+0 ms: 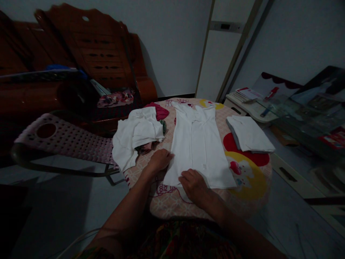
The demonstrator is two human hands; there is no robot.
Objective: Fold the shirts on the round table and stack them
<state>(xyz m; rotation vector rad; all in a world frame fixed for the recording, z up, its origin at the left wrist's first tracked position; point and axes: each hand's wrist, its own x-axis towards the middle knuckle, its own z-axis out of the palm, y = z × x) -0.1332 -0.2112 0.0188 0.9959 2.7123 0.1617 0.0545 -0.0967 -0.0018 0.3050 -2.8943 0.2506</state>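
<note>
Creasing of the spread shirt could be caused by uneven tugging; the grip of left hand and right hand is half curled, any hold on its edges unclear.

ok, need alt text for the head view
A white garment lies spread on a patterned, cloth-covered table, with a person's left hand at its side edge and right hand at its bottom hem. A loose heap of clothes lies left of it, a folded stack right. A wooden seat stands beyond, left; lighting is dim.
</note>
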